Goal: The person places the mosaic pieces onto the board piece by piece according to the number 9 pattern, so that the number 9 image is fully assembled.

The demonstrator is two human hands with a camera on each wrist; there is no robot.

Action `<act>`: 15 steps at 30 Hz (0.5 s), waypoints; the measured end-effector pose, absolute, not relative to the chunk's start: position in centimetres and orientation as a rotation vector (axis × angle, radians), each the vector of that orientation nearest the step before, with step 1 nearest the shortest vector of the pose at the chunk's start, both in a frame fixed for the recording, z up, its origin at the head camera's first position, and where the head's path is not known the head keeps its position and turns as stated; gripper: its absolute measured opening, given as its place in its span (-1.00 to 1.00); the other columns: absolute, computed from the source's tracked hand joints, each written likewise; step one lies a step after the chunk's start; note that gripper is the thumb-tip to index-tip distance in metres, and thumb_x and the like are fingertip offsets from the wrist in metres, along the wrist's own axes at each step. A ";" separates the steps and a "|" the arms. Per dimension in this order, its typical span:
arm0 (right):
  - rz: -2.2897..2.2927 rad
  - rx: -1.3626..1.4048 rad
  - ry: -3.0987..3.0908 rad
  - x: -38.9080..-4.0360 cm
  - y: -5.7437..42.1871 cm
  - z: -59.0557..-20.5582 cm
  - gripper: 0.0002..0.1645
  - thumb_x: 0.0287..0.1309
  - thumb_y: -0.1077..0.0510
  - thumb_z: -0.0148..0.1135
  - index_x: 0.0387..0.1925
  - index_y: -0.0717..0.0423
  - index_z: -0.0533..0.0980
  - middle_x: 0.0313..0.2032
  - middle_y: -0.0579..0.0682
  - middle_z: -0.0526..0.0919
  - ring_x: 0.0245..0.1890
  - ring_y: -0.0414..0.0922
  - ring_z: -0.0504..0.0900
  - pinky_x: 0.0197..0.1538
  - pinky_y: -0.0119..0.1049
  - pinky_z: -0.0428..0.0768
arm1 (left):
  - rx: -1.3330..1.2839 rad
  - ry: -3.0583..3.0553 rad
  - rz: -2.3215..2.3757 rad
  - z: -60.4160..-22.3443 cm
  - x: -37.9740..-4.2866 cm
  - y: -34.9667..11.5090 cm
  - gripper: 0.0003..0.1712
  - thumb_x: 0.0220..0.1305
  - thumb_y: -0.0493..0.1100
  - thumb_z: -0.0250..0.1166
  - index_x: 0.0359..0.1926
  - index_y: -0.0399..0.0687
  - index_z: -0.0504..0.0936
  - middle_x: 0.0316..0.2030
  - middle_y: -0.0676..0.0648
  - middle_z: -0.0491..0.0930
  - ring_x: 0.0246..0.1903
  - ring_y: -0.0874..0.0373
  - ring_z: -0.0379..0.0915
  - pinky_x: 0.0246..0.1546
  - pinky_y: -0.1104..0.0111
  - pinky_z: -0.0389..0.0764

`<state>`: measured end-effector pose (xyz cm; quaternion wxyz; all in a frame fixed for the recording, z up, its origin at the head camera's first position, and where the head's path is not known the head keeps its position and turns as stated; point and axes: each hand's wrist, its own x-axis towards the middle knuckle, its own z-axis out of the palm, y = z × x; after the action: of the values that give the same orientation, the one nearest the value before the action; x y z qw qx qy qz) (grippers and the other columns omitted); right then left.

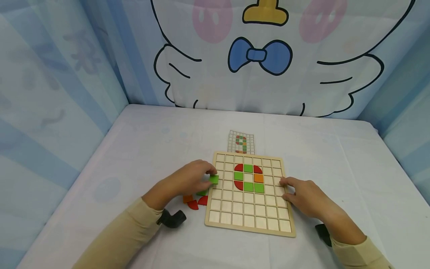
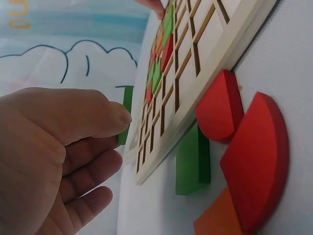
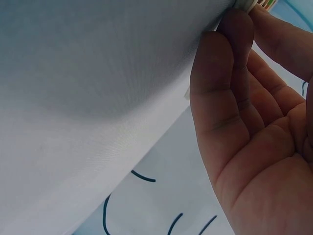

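My left hand (image 1: 191,179) pinches a green square tile (image 1: 214,179) between thumb and fingers, just over the left edge of a wooden grid board (image 1: 248,229). In the left wrist view this green tile (image 2: 127,100) stands on edge, partly covered by the thumb. My right hand (image 1: 307,196) grips the board's right edge; only a corner of the board shows in the right wrist view, at the fingertips (image 3: 237,29). Green squares, an orange square (image 1: 258,178) and red quarter-circles (image 1: 239,167) form a ring in the board's upper middle cells.
Loose tiles lie left of the board: red quarter-circles (image 1: 193,204), an orange one (image 1: 187,199) and a green one (image 2: 190,161). A printed pattern card (image 1: 250,136) lies behind the board, its lower part covered. White cloth (image 1: 151,127) covers the table; patterned curtains (image 1: 50,93) stand around it.
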<state>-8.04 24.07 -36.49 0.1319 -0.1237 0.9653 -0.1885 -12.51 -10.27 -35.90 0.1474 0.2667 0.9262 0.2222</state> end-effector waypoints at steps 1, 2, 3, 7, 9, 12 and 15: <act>-0.547 -0.358 2.801 -8.0 24.1 -36.5 -0.49 0.26 0.15 0.32 0.21 0.22 0.51 0.17 0.29 0.56 0.06 0.17 0.58 -0.04 0.07 0.50 | 0.779 2.662 0.643 -35.9 -12.5 -10.2 -0.69 0.29 -0.20 0.37 0.04 -0.15 0.64 -0.05 -0.01 0.60 0.00 0.08 0.47 0.10 0.22 0.49; -0.547 -0.359 2.801 -8.0 24.1 -36.5 -0.49 0.26 0.15 0.32 0.21 0.23 0.51 0.17 0.29 0.56 0.06 0.16 0.58 -0.04 0.07 0.50 | 0.790 2.659 0.643 -35.8 -12.5 -10.1 -0.69 0.29 -0.21 0.37 0.04 -0.16 0.64 -0.05 -0.02 0.60 0.01 0.08 0.47 0.11 0.22 0.49; -0.547 -0.358 2.800 -8.0 24.1 -36.5 -0.49 0.26 0.15 0.32 0.21 0.22 0.51 0.17 0.29 0.56 0.05 0.16 0.58 -0.05 0.06 0.50 | 0.795 2.656 0.643 -35.8 -12.5 -10.0 -0.69 0.29 -0.22 0.36 0.04 -0.16 0.64 -0.04 -0.02 0.60 0.01 0.07 0.47 0.11 0.21 0.49; -0.548 -0.358 2.803 -8.0 24.1 -36.5 -0.49 0.26 0.15 0.32 0.20 0.22 0.51 0.16 0.29 0.57 0.00 0.12 0.59 -0.07 0.03 0.50 | 0.815 2.643 0.638 -35.7 -12.6 -9.7 -0.68 0.30 -0.23 0.34 0.06 -0.17 0.63 -0.02 -0.03 0.60 0.04 0.06 0.46 0.12 0.21 0.48; -0.547 -0.362 2.807 -8.0 24.1 -36.5 -0.50 0.25 0.16 0.33 0.19 0.22 0.51 0.16 0.28 0.57 -0.03 0.10 0.59 -0.08 0.02 0.50 | 0.826 2.639 0.631 -35.7 -12.6 -9.5 -0.67 0.30 -0.23 0.35 0.07 -0.18 0.63 -0.02 -0.04 0.60 0.04 0.06 0.46 0.12 0.21 0.48; -0.548 -0.369 2.814 -8.0 24.1 -36.6 -0.50 0.24 0.16 0.33 0.18 0.22 0.52 0.16 0.27 0.57 -0.07 0.07 0.59 -0.10 0.01 0.49 | 0.843 2.635 0.615 -35.7 -12.6 -9.2 -0.66 0.31 -0.22 0.35 0.08 -0.18 0.63 -0.02 -0.03 0.60 0.03 0.07 0.46 0.11 0.22 0.48; -0.551 -0.373 2.815 -8.0 24.0 -36.6 -0.50 0.24 0.17 0.33 0.19 0.23 0.52 0.15 0.27 0.58 -0.08 0.07 0.59 -0.10 0.01 0.50 | 0.857 2.627 0.597 -35.6 -12.7 -8.7 -0.67 0.30 -0.20 0.37 0.07 -0.17 0.64 -0.04 -0.02 0.61 0.02 0.08 0.46 0.11 0.23 0.48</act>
<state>-8.03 24.04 -36.59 0.1240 -0.1279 0.9657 -0.1889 -12.69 -8.74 -35.64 0.1565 0.2994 0.9179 0.2084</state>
